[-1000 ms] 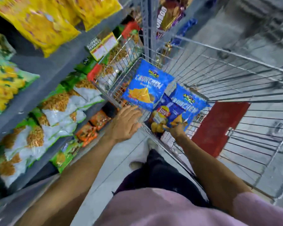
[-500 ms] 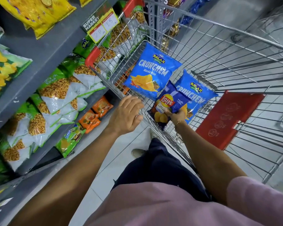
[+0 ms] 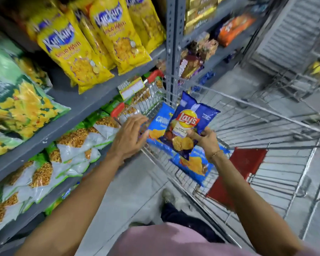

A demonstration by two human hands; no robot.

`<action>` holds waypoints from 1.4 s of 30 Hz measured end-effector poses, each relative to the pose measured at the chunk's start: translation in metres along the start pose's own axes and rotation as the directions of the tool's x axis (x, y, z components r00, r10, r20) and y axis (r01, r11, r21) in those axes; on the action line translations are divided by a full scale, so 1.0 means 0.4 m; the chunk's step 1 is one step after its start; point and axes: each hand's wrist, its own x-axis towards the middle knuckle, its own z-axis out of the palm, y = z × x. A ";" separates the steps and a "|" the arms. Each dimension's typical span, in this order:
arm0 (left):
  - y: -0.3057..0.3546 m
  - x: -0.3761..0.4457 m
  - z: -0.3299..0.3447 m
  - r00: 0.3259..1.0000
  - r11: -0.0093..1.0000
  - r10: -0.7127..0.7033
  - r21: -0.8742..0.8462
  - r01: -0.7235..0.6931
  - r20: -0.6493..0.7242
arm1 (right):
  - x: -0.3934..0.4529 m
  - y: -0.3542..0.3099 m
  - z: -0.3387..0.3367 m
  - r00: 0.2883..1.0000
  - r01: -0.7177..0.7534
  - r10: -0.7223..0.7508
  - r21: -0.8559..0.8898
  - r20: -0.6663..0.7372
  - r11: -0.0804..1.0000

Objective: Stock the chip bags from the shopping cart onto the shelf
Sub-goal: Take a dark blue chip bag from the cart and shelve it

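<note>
My right hand [image 3: 205,140] grips the lower right edge of a dark blue Lay's chip bag [image 3: 189,124] and holds it upright above the wire shopping cart [image 3: 248,126]. My left hand [image 3: 129,135] hovers open just left of the bag, fingers spread, over the cart's near left rim. Two light blue Crunchem bags stay in the cart: one [image 3: 158,124] leans behind the Lay's bag, the other [image 3: 192,165] lies below it. The grey shelf [image 3: 78,106] runs along the left.
Yellow Kurkure bags [image 3: 70,52] fill the upper shelf, green-and-white snack bags [image 3: 76,145] the lower one. A grey upright post [image 3: 171,52] stands behind the cart. The cart's red seat flap [image 3: 240,169] is at right. Grey tiled floor lies underfoot.
My right hand has lifted the Lay's bag up out of the cart and turned it upright. My left hand has left the cart rim and opened toward the bag. The view has tilted up.
</note>
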 end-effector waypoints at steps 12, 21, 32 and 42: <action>-0.067 -0.054 -0.681 0.685 0.958 0.119 0.264 0.111 -0.719 | -0.167 -0.633 0.382 0.733 0.458 -0.557 0.322 0.391 0.829; -0.183 -0.409 -0.987 0.473 0.736 -0.059 0.282 0.616 -0.879 | -0.381 -0.896 0.822 0.449 0.510 -0.664 0.438 0.598 0.740; -0.318 -0.661 -1.104 0.424 0.502 -0.219 0.272 0.821 -0.879 | -0.504 -1.024 1.232 0.335 0.532 -0.610 0.391 0.718 0.751; -0.406 -0.661 -1.102 0.370 0.503 -0.083 0.282 0.817 -0.925 | -0.486 -1.032 1.385 0.339 0.539 -0.477 0.248 0.811 0.805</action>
